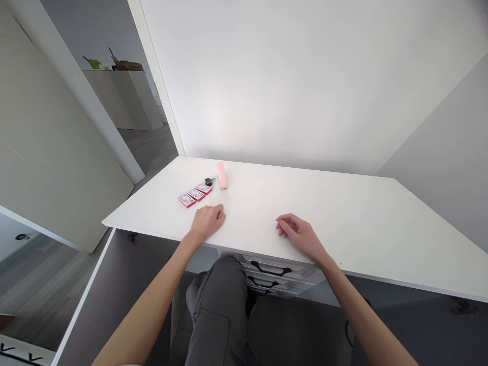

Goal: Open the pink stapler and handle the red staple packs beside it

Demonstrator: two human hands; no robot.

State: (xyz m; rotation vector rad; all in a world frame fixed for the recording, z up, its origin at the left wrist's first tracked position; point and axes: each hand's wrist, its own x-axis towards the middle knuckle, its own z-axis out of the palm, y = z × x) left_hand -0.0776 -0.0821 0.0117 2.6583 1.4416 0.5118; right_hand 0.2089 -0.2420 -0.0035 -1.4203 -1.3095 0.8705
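My left hand (208,220) rests on the white desk (343,223) near its front edge, fingers curled into a loose fist with nothing in them. My right hand (297,234) lies on the desk to the right, fingers bent inward and holding nothing. Just beyond my left hand sit three small pink boxes (195,194) in a row. Behind them lies a small dark clip (209,181), and beside it a pink stapler (221,175). Neither hand touches these things.
A white wall stands behind the desk. Under the desk is a drawer unit with black handles (271,272), beside my grey-trousered knee (221,300). A doorway at the left opens onto a grey floor and a far counter (122,96).
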